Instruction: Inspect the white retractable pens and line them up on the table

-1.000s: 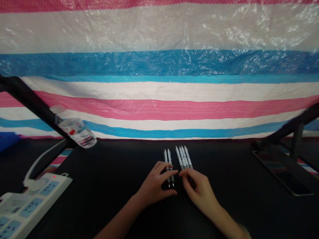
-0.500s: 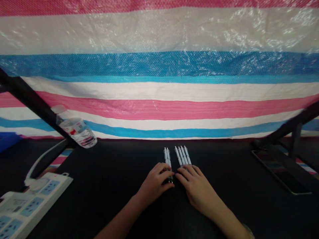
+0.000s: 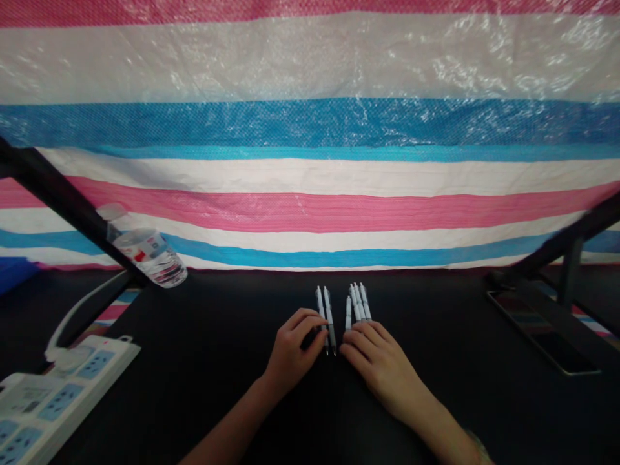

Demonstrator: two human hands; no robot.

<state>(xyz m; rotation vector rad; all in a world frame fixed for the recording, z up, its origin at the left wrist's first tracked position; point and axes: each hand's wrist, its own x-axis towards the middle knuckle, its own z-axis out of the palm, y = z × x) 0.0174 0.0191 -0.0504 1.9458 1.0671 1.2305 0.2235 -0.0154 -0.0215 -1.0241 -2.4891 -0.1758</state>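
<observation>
Two groups of white pens lie side by side on a black table. The left pair of pens runs under the fingertips of my left hand, whose fingers curl and pinch at the pens' near ends. A right group of three pens has its near ends covered by my right hand, whose fingers lie stretched flat on them. One pen of that group sits a little nearer to me than the other two. The two hands almost touch each other.
A striped pink, white and blue tarp hangs behind the table. A water bottle leans at the left by a black bar. A white power strip lies at the front left. A phone rests at the right.
My left hand has drawn in, its fingers curling onto the left pair. My right hand slid forward over the right group, and one pen there has shifted nearer to me.
</observation>
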